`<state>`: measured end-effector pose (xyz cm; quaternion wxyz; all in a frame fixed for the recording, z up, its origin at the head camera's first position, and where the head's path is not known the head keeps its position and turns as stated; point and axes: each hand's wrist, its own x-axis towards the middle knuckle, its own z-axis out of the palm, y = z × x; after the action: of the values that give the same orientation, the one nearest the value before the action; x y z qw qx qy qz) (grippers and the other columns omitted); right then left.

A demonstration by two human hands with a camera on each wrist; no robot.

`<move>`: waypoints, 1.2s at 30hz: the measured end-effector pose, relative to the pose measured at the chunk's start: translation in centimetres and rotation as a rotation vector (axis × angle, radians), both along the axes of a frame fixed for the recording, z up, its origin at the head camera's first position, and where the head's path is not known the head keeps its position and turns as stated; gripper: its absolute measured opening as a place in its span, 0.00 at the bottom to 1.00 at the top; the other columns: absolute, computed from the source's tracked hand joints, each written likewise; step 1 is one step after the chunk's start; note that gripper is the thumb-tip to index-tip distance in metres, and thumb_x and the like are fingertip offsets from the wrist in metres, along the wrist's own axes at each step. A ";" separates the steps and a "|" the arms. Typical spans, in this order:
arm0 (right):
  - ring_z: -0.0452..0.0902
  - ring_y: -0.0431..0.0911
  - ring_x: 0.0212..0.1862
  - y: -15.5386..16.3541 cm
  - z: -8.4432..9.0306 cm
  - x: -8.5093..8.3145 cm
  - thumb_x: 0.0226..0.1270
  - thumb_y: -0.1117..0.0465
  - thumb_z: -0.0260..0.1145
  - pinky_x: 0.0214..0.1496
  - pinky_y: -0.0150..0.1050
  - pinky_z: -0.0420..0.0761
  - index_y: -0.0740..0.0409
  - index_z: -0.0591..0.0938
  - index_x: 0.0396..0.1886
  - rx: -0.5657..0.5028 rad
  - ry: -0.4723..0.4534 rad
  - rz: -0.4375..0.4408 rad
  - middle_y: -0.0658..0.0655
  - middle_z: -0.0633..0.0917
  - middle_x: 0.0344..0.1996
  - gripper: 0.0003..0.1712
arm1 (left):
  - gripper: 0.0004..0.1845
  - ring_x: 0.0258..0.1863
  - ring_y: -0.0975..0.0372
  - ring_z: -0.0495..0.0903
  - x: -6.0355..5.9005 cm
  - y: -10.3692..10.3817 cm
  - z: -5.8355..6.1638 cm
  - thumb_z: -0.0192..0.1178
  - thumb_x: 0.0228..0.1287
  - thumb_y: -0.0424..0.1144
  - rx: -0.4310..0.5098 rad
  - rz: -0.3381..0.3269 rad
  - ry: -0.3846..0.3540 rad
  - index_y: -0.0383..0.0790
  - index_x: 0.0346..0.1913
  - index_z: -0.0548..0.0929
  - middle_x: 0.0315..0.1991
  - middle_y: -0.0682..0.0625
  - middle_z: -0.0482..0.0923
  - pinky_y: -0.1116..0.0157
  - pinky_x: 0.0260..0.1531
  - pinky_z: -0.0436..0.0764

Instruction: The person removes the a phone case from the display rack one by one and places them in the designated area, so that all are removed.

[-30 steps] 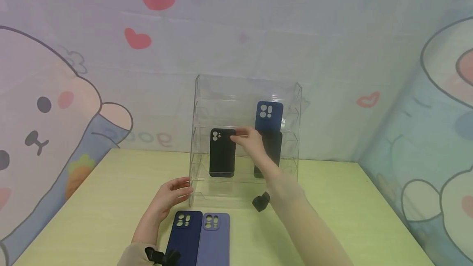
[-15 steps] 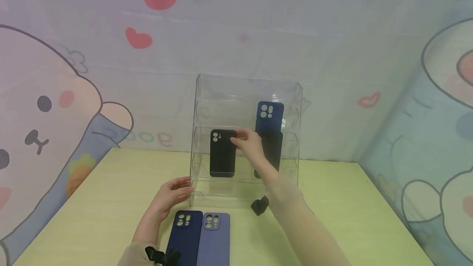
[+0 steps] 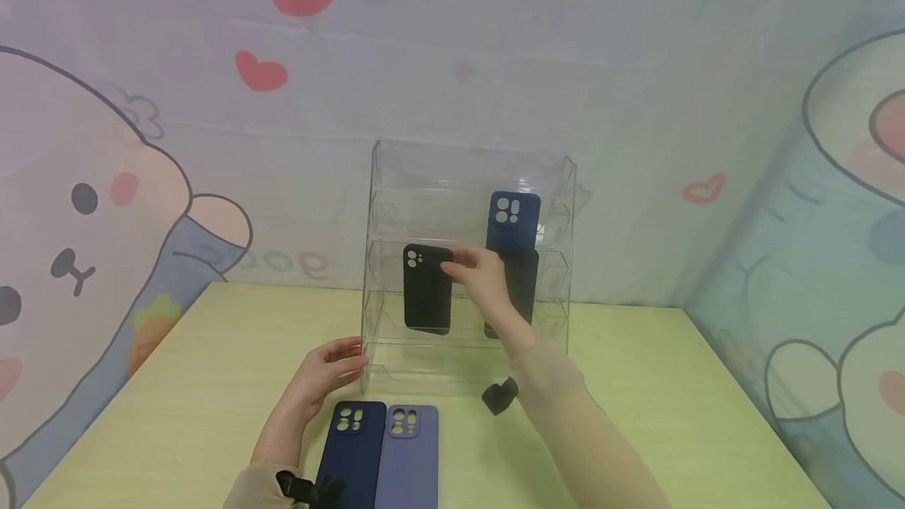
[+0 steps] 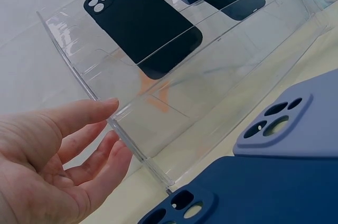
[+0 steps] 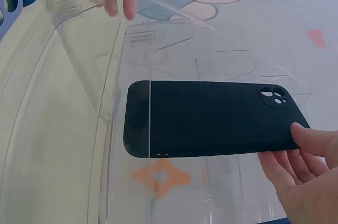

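In the clear rack (image 3: 467, 203) | right hand (image 3: 484, 277) fingers pinch black case (image 3: 426, 289) | left hand (image 3: 328, 371), fingers relaxed, steadies side | loose pinch could drop it

The right hand (image 3: 483, 276) is reaching forward and up, its forearm stretching out from the lower right, bare to the wrist, where a dark strap is hanging. Its fingers (image 5: 302, 152) are lying nearly straight and close together, with the thumb (image 5: 316, 138) set against them in a light pinch. The left hand (image 3: 327, 371) is resting lower and nearer the body, palm turned inward, its fingers (image 4: 87, 115) extending loosely, slightly spread, with the fingertips pressing forward. A beige sleeve is covering the left forearm, with a dark strap at the wrist.
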<state>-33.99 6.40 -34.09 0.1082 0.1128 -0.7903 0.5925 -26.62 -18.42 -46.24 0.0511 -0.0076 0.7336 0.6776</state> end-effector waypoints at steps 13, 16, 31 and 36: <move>0.84 0.51 0.46 0.8 2.1 1.5 0.62 0.68 0.68 0.51 0.43 0.87 0.68 0.84 0.48 -0.075 0.062 0.035 0.66 0.86 0.45 0.14 | 0.30 0.56 0.56 0.79 0.3 -0.3 0.3 0.60 0.68 0.33 0.003 0.000 -0.001 0.28 0.70 0.66 0.65 0.30 0.67 0.56 0.60 0.80; 0.84 0.51 0.47 1.2 2.6 2.0 0.62 0.68 0.68 0.51 0.43 0.87 0.68 0.84 0.49 -0.076 0.043 0.051 0.66 0.86 0.45 0.15 | 0.30 0.56 0.56 0.79 0.3 -0.4 0.3 0.60 0.68 0.33 0.005 0.001 -0.005 0.28 0.70 0.66 0.65 0.30 0.66 0.56 0.60 0.80; 0.84 0.40 0.37 4.2 1.6 4.2 0.61 0.68 0.67 0.47 0.40 0.88 0.72 0.82 0.52 -0.069 -0.079 0.087 0.67 0.86 0.44 0.19 | 0.30 0.56 0.56 0.79 0.3 -0.2 0.3 0.60 0.68 0.34 0.005 -0.013 0.002 0.28 0.70 0.65 0.65 0.30 0.66 0.57 0.59 0.81; 0.84 0.42 0.36 5.4 0.4 4.6 0.62 0.68 0.65 0.50 0.42 0.87 0.74 0.80 0.54 -0.065 -0.147 0.119 0.68 0.85 0.47 0.21 | 0.30 0.55 0.57 0.79 0.3 -0.3 0.2 0.60 0.68 0.34 0.008 -0.011 -0.003 0.29 0.70 0.65 0.65 0.31 0.66 0.57 0.60 0.81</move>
<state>-29.38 11.76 -33.74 0.0183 0.1121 -0.7682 0.6300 -26.34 -18.71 -46.04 0.0558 -0.0042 0.7308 0.6803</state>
